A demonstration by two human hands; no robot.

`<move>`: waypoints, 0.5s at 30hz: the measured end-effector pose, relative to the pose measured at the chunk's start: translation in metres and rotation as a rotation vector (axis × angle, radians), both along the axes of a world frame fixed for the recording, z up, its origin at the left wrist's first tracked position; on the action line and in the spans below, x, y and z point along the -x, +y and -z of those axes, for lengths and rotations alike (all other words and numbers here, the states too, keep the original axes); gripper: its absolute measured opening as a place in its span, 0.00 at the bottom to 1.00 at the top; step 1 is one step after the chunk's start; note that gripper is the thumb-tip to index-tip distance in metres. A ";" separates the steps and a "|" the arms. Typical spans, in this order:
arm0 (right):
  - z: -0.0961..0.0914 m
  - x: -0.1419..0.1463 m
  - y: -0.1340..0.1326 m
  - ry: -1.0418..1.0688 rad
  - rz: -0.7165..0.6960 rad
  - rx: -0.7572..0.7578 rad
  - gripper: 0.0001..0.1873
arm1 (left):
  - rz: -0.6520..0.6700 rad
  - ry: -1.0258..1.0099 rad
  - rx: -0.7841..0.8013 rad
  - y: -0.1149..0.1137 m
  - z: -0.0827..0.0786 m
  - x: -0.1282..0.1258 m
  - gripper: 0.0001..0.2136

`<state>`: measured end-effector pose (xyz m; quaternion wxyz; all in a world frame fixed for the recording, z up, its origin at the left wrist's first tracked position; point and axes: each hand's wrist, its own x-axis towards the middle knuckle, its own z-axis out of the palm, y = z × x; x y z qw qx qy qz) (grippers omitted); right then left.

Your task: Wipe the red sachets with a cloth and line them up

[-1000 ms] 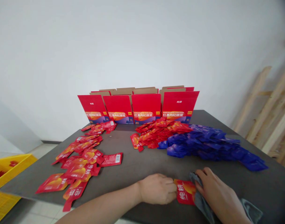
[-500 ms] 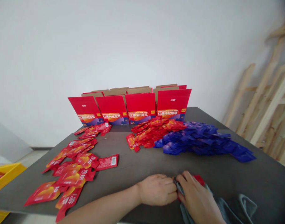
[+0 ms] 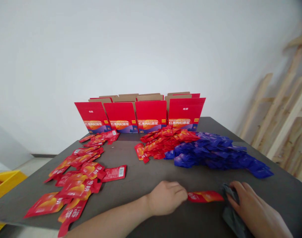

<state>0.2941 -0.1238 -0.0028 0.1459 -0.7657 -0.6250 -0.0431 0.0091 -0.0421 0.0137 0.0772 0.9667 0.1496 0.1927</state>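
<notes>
I log, lower centre: left hand (image 3: 168,199), pinching one end of a red sachet (image 3: 205,196). Lower right: right hand (image 3: 252,206), clutching a grey cloth (image 3: 233,216) just beside the sachet's other end. On my desk (image 3: 151,172), left: scattered red packets (image 3: 78,186). Right of centre: blue packets (image 3: 214,152), heaped. Mid-frame: red cartons (image 3: 151,114), flaps raised.

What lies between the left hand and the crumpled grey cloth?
A glossy red-and-orange pouch, one end held by the left hand, extends toward the cloth, as the head view shows.
</notes>
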 end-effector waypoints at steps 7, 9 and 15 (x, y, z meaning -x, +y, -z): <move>-0.030 0.060 0.011 0.050 -0.164 -0.146 0.11 | -0.368 -0.473 1.205 0.016 0.021 -0.012 0.03; -0.027 0.086 0.016 0.046 -0.262 -0.119 0.09 | -0.334 -0.467 1.265 0.018 0.027 -0.012 0.04; -0.004 0.118 0.031 -0.047 -0.317 -0.018 0.07 | -0.349 -0.318 1.025 0.012 0.022 -0.007 0.09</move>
